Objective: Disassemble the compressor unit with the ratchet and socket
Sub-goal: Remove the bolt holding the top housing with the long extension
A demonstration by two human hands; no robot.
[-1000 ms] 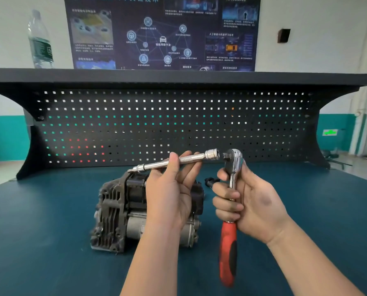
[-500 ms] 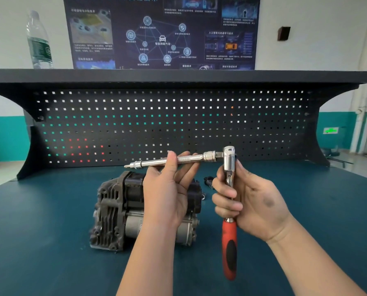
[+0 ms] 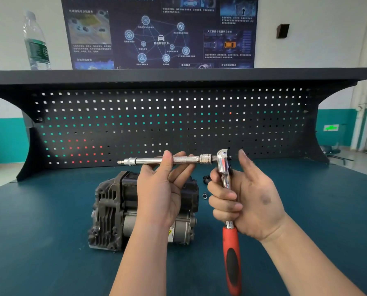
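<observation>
Water bottle (image 3: 36, 42) on shelf far left. Compressor unit (image 3: 118, 210) sits on the blue table (image 3: 39, 231), left of centre, partly behind left hand (image 3: 160, 193). Left grip pinches the extension bar (image 3: 154, 161), held level. Bar plugs into ratchet (image 3: 224, 162) head. Right hand (image 3: 244, 197) grip: fingers curled round ratchet shank, thumb up, red handle hanging below.

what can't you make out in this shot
Head view, the only one:
- Compressor: its middle is hidden behind the left hand and forearm.
- Ratchet: the handle end is cut off by the bottom edge, and the right hand covers part of the shank.
- Extension bar: its tip is too small to tell the bit type.
- Small parts on the bench: too small to identify.
- Bottle: label blurred.
</observation>
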